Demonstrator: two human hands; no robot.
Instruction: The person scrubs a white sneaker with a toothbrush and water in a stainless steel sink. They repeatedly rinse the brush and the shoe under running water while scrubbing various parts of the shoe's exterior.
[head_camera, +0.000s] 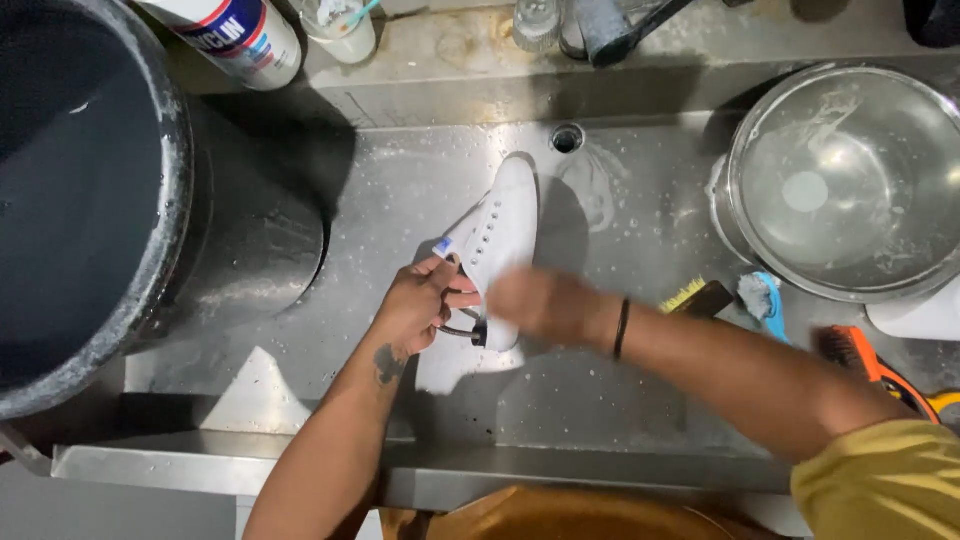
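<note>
A white lace-up shoe (505, 225) lies on its side in the wet steel sink (400, 200), toe toward the drain hole (567, 137). My left hand (420, 305) grips the shoe at its heel and tongue end. My right hand (535, 303) is blurred with motion and pressed against the shoe's side near the heel; whether it holds something is hidden by the blur. A black band circles my right wrist.
A big black bucket (90, 200) of dark water fills the left. A soapy steel bowl (850, 180) stands at the right, with a yellow-bristled brush (695, 295), a blue brush (762, 298) and an orange-handled brush (865, 365) beside it. Bottles and a cup (342, 28) line the back ledge.
</note>
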